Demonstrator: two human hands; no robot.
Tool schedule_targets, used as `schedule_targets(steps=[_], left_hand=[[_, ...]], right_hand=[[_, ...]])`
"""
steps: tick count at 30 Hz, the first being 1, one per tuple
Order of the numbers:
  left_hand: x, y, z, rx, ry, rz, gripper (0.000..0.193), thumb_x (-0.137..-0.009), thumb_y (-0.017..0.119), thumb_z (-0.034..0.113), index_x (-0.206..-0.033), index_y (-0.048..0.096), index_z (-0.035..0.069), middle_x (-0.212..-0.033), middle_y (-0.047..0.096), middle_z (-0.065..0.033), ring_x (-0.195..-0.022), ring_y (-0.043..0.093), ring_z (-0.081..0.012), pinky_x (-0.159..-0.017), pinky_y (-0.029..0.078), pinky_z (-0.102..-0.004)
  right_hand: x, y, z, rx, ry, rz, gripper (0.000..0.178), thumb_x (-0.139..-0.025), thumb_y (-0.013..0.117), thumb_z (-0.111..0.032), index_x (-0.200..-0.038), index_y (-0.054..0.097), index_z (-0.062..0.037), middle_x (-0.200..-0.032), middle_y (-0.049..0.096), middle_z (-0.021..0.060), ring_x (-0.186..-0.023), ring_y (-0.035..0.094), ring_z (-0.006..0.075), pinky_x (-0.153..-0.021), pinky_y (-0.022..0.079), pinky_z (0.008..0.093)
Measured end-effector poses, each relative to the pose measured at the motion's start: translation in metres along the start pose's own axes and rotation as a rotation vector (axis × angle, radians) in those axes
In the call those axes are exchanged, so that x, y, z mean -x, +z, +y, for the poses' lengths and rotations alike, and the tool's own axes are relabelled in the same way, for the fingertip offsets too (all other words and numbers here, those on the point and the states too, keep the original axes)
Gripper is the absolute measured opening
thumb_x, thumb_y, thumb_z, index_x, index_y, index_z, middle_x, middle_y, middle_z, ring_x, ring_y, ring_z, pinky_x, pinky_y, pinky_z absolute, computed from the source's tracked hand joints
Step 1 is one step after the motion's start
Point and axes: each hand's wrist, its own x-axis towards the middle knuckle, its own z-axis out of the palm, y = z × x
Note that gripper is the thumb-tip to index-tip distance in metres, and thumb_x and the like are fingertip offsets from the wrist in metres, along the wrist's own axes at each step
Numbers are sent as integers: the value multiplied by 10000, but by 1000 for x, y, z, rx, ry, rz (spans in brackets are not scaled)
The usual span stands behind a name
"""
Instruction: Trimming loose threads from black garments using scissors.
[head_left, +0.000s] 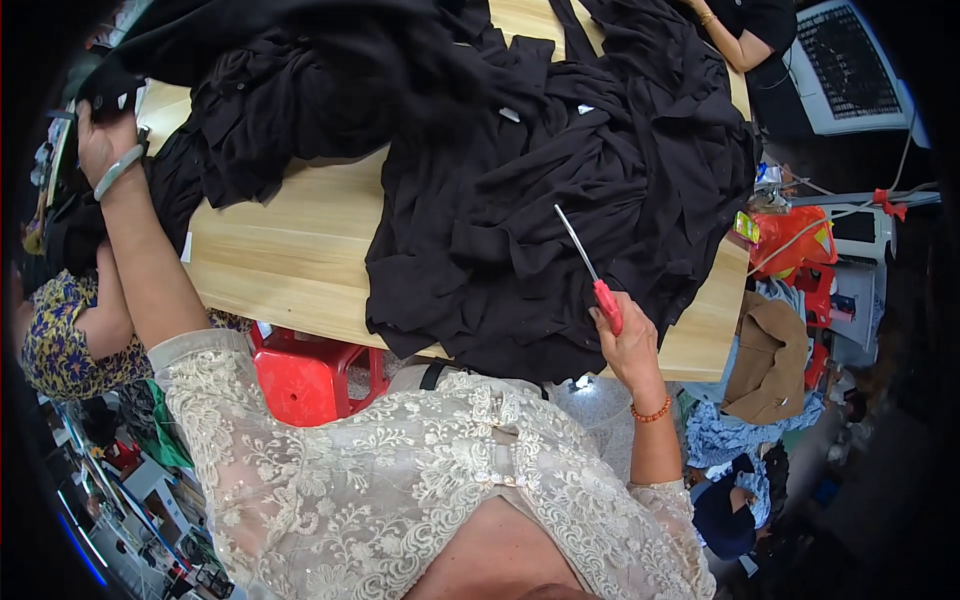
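Observation:
My left hand (104, 148), with a pale bangle at the wrist, is stretched out at the far left. It is closed on the edge of a black garment (330, 75), near a button; part of its grip is hidden. This garment spreads across the upper left and blurs in places. In my right hand (632, 348), above the near right part of the table, is a red-handled tool (592, 265) with a long thin metal shaft. Its shaft points away and to the left. Beneath it lies a heap of black garments (540, 225), creased, with small white labels.
The pale wooden table (285, 255) has a red plastic stool (305, 380) at its near side. Another person's arm (735, 40) rests at the far right edge. A person in a patterned garment (75, 340) is at left. Folded clothes (765, 365) and a red bag (795, 240) lie right.

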Motion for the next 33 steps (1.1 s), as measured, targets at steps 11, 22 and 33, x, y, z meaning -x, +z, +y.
schedule_targets(steps=[11,22,33], left_hand=[[283,-14,-251,-863,-413,22,417,-849,741,201,-1213,605,50,-1203,610,-63,-1052,592,-177,-824,500,-265],[319,144,-274,-981,-247,-495,341,-699,613,-43,-1021,668,55,-851,645,-111,-836,654,-272,-768,510,-331],[289,63,-263,-1215,-21,225,457,-907,666,126,-1303,472,4,-1045,610,-96,-1005,570,-198,-820,467,-323]], right_hand=[[-6,21,10,-36,111,1,211,-885,692,-196,-995,606,-38,-842,648,171,-803,631,377,-706,501,456],[-11,21,28,80,200,67,354,-916,664,-315,-780,586,2,-663,609,255,-665,611,468,-609,491,512],[-20,27,37,-133,237,73,305,-914,666,-259,-774,572,-5,-676,601,241,-691,608,455,-606,472,502]])
